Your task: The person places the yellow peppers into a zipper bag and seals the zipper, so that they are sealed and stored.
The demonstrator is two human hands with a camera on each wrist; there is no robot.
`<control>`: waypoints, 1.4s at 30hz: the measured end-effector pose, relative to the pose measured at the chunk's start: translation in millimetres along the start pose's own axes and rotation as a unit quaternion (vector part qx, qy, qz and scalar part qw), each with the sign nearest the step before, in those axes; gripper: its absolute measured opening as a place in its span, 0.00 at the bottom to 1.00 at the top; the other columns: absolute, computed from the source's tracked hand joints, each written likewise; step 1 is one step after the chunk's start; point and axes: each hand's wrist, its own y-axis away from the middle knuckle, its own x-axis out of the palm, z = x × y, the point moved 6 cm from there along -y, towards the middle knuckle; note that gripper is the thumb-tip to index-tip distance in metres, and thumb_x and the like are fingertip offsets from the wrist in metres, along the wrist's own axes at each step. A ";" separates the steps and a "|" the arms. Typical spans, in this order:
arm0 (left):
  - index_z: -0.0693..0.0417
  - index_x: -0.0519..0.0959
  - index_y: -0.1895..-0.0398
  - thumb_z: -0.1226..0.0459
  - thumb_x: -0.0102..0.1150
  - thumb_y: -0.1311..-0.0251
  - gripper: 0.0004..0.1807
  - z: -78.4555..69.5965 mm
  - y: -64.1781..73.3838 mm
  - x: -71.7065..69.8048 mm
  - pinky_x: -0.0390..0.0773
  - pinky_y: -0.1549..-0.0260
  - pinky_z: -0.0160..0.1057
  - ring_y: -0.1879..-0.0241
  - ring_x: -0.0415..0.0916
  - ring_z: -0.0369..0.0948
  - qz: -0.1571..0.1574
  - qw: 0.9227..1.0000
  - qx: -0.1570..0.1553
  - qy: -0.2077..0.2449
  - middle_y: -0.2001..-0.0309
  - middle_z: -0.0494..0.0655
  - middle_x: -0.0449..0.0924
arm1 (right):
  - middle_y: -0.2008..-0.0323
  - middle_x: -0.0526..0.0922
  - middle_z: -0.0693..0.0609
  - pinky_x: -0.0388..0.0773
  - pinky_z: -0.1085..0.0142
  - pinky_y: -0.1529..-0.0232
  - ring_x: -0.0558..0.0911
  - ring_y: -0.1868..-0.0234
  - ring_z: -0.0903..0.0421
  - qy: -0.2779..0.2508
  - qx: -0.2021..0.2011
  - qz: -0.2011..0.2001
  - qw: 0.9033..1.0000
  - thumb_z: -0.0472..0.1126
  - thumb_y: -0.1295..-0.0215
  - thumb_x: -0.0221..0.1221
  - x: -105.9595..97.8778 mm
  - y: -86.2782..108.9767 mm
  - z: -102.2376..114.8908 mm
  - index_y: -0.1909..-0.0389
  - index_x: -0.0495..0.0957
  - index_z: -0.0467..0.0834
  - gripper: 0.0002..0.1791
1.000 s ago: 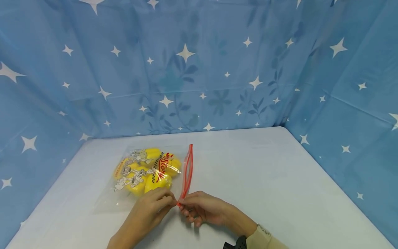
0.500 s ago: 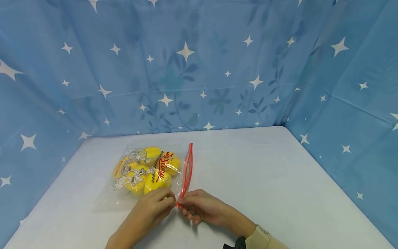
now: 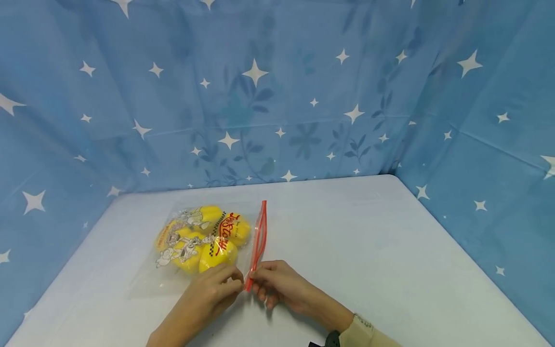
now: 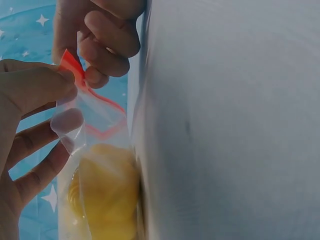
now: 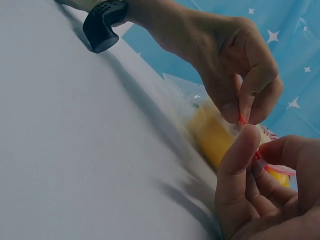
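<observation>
A clear zip bag [image 3: 149,282] with red lettering and cartoon print lies on the table's left half. Inside are several rounded yellow things [image 3: 218,255], whose kind the plastic and print obscure. Along the bag's right side runs a red zip strip [image 3: 248,284], its two edges parted in the middle. My left hand [image 3: 212,291] pinches the bag at the near end of this strip, thumb against forefinger in the left wrist view. Just to its right, my right hand [image 3: 279,284] pinches the strip between thumb and forefinger, the other fingers loosely bent.
A white-covered table [image 3: 368,250] spreads out to the right of the bag. Blue star-patterned curtains [image 3: 277,96] hang behind it and along both sides. A dark wrist device [image 5: 102,25] shows on the left arm in the right wrist view.
My right hand has slid slightly away along the strip, so more of its red near end shows between the hands. The left hand holds nearly the same place.
</observation>
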 end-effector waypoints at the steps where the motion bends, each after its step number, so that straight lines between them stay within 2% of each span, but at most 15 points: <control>1: 0.41 0.84 0.65 0.71 0.80 0.56 0.18 -0.5 1.2 -0.5 0.75 0.61 0.23 0.62 0.74 0.30 -0.001 1.000 0.001 0.001 0.60 0.30 0.79 | 0.77 0.80 0.56 0.74 0.75 0.86 0.74 0.82 0.65 0.002 -0.001 -0.001 1.000 0.45 0.31 0.63 0.4 -0.5 -0.4 0.68 0.81 0.42 0.10; 8: 0.41 0.84 0.64 0.71 0.81 0.55 0.19 -5.2 5.1 -2.5 0.74 0.61 0.23 0.62 0.73 0.30 -0.008 1.000 -0.001 0.001 0.59 0.30 0.78 | 0.76 0.81 0.54 0.76 0.74 0.85 0.74 0.82 0.64 0.010 -0.016 -0.009 1.000 0.45 0.30 0.63 1.3 -2.5 -0.4 0.68 0.80 0.42 0.11; 17: 0.42 0.85 0.62 0.68 0.82 0.54 0.18 -6.8 -2.9 -5.5 0.75 0.64 0.22 0.64 0.71 0.29 0.023 0.999 -0.024 -0.037 0.61 0.31 0.77 | 0.75 0.80 0.53 0.77 0.72 0.85 0.75 0.80 0.62 0.035 -0.034 -0.043 0.998 0.44 0.28 0.61 -5.6 -5.1 12.3 0.66 0.79 0.41 0.11; 24: 0.44 0.84 0.65 0.70 0.83 0.58 0.19 -5.9 -14.3 -8.5 0.74 0.68 0.24 0.68 0.71 0.31 0.006 0.998 0.008 -0.057 0.64 0.33 0.76 | 0.77 0.78 0.52 0.78 0.72 0.84 0.75 0.80 0.61 0.038 -0.049 -0.063 0.996 0.45 0.27 0.61 -12.2 -12.6 23.8 0.66 0.78 0.40 0.12; 30: 0.44 0.84 0.66 0.71 0.83 0.59 0.19 -7.2 -10.3 -5.7 0.75 0.69 0.24 0.67 0.71 0.32 -0.012 0.998 0.023 -0.058 0.64 0.33 0.75 | 0.79 0.78 0.53 0.77 0.71 0.84 0.75 0.81 0.61 0.037 -0.049 -0.074 0.995 0.44 0.28 0.60 -12.4 -16.6 20.6 0.67 0.77 0.41 0.11; 33: 0.44 0.83 0.65 0.70 0.82 0.57 0.19 -8.0 -7.7 -2.2 0.76 0.68 0.25 0.66 0.71 0.33 -0.008 0.998 0.015 -0.062 0.64 0.34 0.76 | 0.79 0.78 0.53 0.77 0.71 0.85 0.75 0.81 0.62 0.034 -0.044 -0.085 0.995 0.44 0.29 0.60 -12.7 -17.1 17.0 0.68 0.78 0.41 0.11; 39: 0.43 0.80 0.59 0.64 0.81 0.51 0.20 -4.5 -7.3 4.8 0.82 0.60 0.31 0.60 0.74 0.33 0.023 0.995 -0.033 -0.092 0.59 0.33 0.78 | 0.80 0.78 0.53 0.77 0.71 0.85 0.75 0.82 0.62 0.025 -0.050 -0.083 0.995 0.44 0.29 0.59 -12.7 -17.8 14.7 0.67 0.77 0.40 0.11; 42: 0.42 0.80 0.57 0.61 0.81 0.49 0.19 -4.7 -8.7 7.8 0.83 0.57 0.33 0.58 0.74 0.34 0.032 0.994 -0.039 -0.099 0.58 0.33 0.79 | 0.80 0.78 0.53 0.77 0.71 0.84 0.76 0.81 0.62 0.025 -0.048 -0.079 0.995 0.44 0.28 0.59 -13.3 -17.1 14.4 0.65 0.78 0.40 0.11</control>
